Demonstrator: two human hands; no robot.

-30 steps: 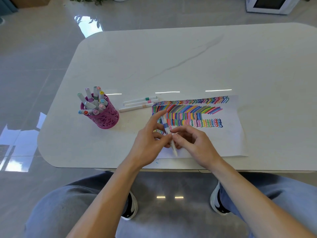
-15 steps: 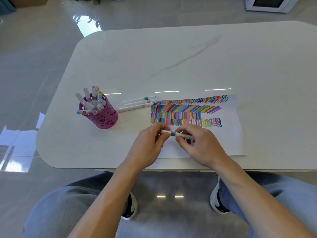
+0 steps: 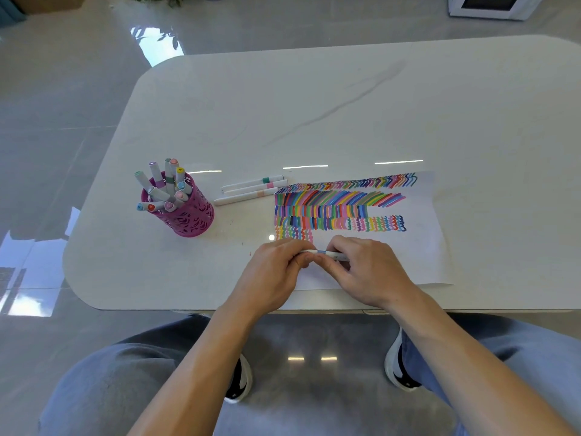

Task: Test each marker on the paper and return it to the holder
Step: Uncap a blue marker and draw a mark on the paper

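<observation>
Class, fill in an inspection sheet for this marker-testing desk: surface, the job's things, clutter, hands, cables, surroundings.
Surface: white table with rounded corners, faint grey veining, small specks near the holder.
Job's things: paper with rows of coloured strokes; pink holder with markers standing in it; three markers lying between holder and paper; blue-banded marker held level over the paper's near part.
Clutter: nothing seen.
Hands: left hand and right hand each grip one end of the blue-banded marker; cap state hidden.
Cables: nothing seen.
Surroundings: glossy tiled floor, white appliance at the far right, plant leaves at the top edge.
</observation>
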